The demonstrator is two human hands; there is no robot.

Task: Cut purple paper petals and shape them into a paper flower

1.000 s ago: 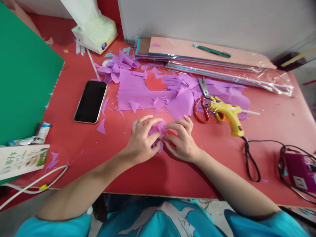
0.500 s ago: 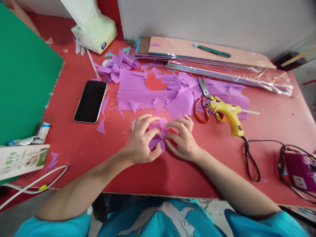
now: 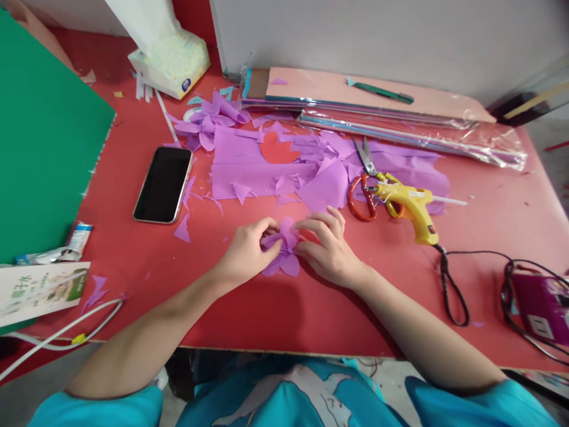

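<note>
Purple paper piece [image 3: 283,254] sits crumpled on the red table [image 3: 275,314] between your hands. A phone [image 3: 163,184] lies well to its left. Your left hand [image 3: 246,254] pinches its left edge; your right hand [image 3: 331,250] grips its right edge with curled fingertips. Scissors [image 3: 361,191] and a yellow glue gun [image 3: 412,209] lie farther right.

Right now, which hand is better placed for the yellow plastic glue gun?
Right, probably. Both hands pinch the folded purple paper piece, but the right hand lies nearer the yellow plastic glue gun than the left hand.
</note>
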